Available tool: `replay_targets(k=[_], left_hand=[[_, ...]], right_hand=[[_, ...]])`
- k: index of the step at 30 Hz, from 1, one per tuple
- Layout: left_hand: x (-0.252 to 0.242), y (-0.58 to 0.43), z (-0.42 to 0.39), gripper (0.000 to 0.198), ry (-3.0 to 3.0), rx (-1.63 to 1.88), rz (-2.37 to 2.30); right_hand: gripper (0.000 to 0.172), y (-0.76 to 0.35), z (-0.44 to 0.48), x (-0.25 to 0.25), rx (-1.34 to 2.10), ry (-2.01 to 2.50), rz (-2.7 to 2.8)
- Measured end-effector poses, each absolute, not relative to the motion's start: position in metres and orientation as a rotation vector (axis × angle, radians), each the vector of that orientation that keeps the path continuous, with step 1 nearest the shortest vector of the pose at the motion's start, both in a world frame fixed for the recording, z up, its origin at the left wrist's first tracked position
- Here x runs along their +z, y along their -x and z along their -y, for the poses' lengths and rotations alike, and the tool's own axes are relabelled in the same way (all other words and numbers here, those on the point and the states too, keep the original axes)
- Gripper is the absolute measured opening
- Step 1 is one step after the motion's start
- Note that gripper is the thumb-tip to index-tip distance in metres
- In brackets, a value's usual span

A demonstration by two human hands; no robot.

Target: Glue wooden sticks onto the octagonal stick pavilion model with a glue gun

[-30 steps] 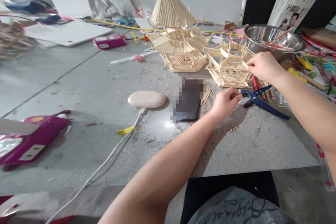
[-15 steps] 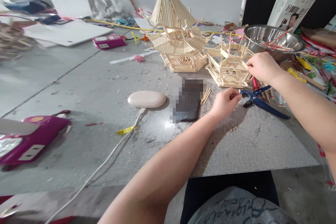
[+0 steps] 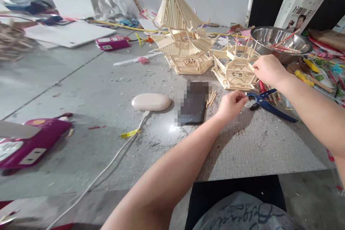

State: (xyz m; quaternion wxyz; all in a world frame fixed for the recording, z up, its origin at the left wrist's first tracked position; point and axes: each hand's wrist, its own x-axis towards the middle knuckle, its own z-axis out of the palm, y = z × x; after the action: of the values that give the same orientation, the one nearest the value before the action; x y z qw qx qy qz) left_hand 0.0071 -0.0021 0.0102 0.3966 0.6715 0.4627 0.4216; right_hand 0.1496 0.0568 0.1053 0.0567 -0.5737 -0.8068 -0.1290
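Observation:
My right hand (image 3: 269,70) pinches at the right side of a small open stick model (image 3: 235,73); its fingertips meet the sticks there, and what lies between them is hidden. Lower down, my left hand (image 3: 231,105) is closed, thumb against fingers, by the jaws of blue-handled pliers (image 3: 265,103). Whatever it pinches is too small to make out. A taller stick pagoda with a pointed roof (image 3: 176,9) stands behind and left of the small model. Several short cut sticks (image 3: 212,98) lie left of my left hand.
A phone (image 3: 195,102) and a pale oval case (image 3: 151,102) with a white cable lie on the table (image 3: 258,151). Purple glue-gun-like tools (image 3: 40,140) sit at left. At right are a metal bowl (image 3: 283,48) holding red-tipped sticks, mixed scraps and a white bag (image 3: 302,3).

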Motion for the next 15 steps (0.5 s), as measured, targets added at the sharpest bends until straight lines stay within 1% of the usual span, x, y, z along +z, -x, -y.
replay_targets(k=[5,9,12,15], left_hand=[[0.011,-0.007,0.003,0.014,-1.711,1.067,-1.167],[0.013,-0.005,0.0,0.013,-1.735,1.081,-1.206],[0.015,-0.001,-0.002,0.012,-1.858,1.032,-1.304],[0.018,0.004,-0.004,0.013,-2.13,0.883,-1.419]], right_hand=[[0.023,-0.15,-0.057,0.103,-0.352,1.734,2.399],[0.015,-0.161,-0.051,0.111,-0.289,1.697,2.312],[0.018,-0.174,-0.038,0.114,-0.278,1.612,2.169],[0.02,-0.187,-0.024,0.102,-0.267,1.575,2.096]])
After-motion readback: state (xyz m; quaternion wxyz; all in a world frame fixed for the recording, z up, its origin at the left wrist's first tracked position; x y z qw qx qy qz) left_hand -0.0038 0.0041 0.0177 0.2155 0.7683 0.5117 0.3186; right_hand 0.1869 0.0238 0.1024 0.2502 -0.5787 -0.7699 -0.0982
